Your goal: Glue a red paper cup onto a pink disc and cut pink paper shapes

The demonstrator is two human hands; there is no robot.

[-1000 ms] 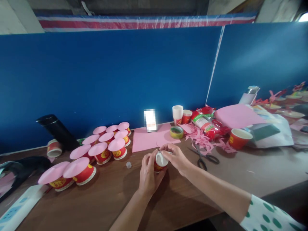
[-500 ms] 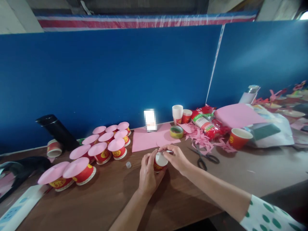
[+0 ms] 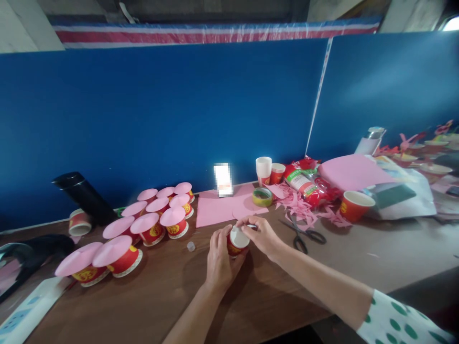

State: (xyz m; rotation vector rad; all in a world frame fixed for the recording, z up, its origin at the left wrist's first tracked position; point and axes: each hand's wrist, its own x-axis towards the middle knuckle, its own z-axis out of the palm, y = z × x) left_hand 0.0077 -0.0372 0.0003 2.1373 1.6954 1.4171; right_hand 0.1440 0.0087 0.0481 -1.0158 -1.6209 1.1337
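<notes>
My left hand [image 3: 219, 260] is wrapped round a small red paper cup [image 3: 237, 242] held upside down over the wooden table [image 3: 172, 296], its white base facing up. My right hand [image 3: 261, 235] pinches at the cup's base with fingertips together; what it holds there is too small to make out. A small clear cap [image 3: 191, 246] lies on the table just left of my hands. A pink paper sheet [image 3: 224, 209] lies flat behind them.
Several upturned red cups topped with pink discs [image 3: 148, 224] stand at the left. A tape roll [image 3: 262, 196], scissors [image 3: 304, 234], pink scraps [image 3: 299, 205], a cup stack [image 3: 264, 170], an open red cup [image 3: 355, 205] and a black flask [image 3: 84, 196] lie around. A blue partition [image 3: 179, 119] backs the table.
</notes>
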